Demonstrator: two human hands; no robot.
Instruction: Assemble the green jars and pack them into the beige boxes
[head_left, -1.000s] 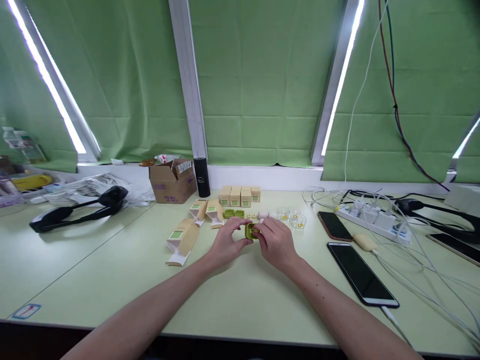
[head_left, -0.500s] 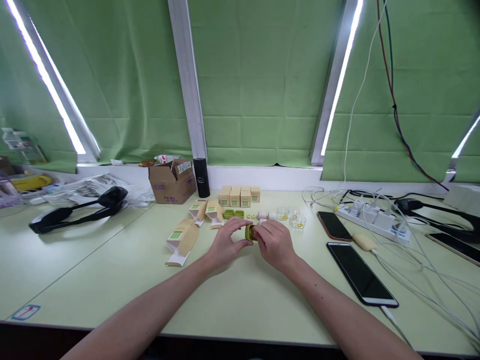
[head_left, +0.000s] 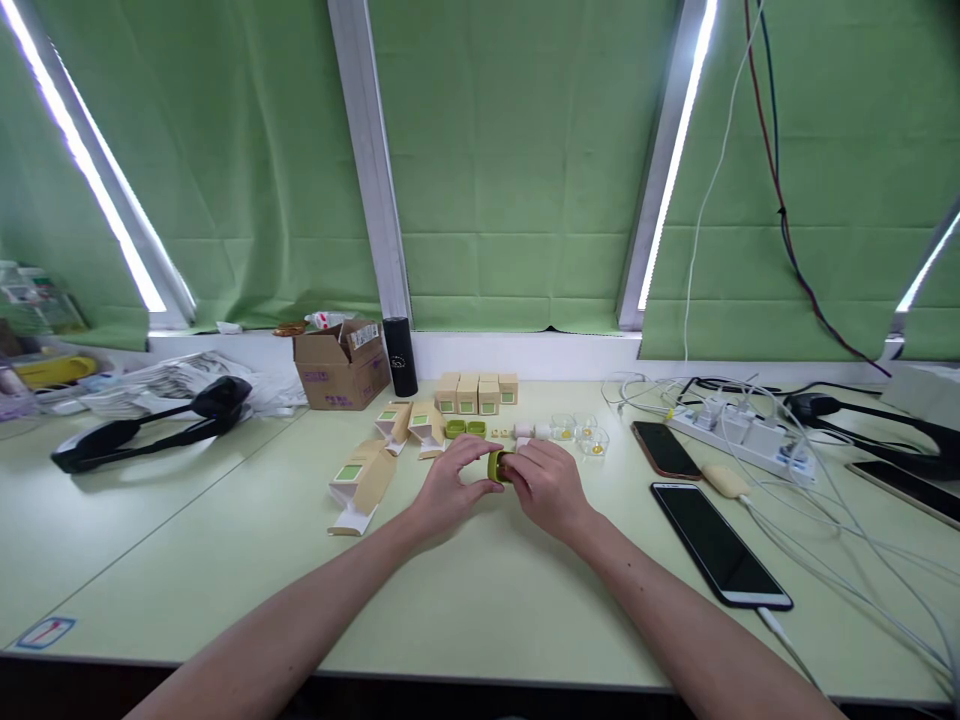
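- I look through the head camera, and I see the left hand (head_left: 448,490) pinching a small green container (head_left: 493,466) between the thumb and the fingers, above the table (head_left: 487,600).
- The right hand (head_left: 551,490) has its fingers bent and gathered at the open side of this container. I cannot tell if they pinch some small piece, because the fingertips are hidden.
- For good work here, I would let the left hand only carry and steady the container, with light pressure on its outer walls, so that the opening is not squeezed out of shape.
- I would let the right fingertips do the fine movement, straight into the opening and slowly; a tilted push could, in my judgement, turn the container in the pinch.
- I would also hold both hands low, so a slipped piece falls only a short way.
- Just beyond the hands are two green containers (head_left: 466,428) side by side, and to their right small yellowish pieces (head_left: 499,434) and clear cups (head_left: 594,443). I would mind the knuckles there, since light things are easily knocked.
- The opened carton (head_left: 362,475) lies apart, left of the left hand.
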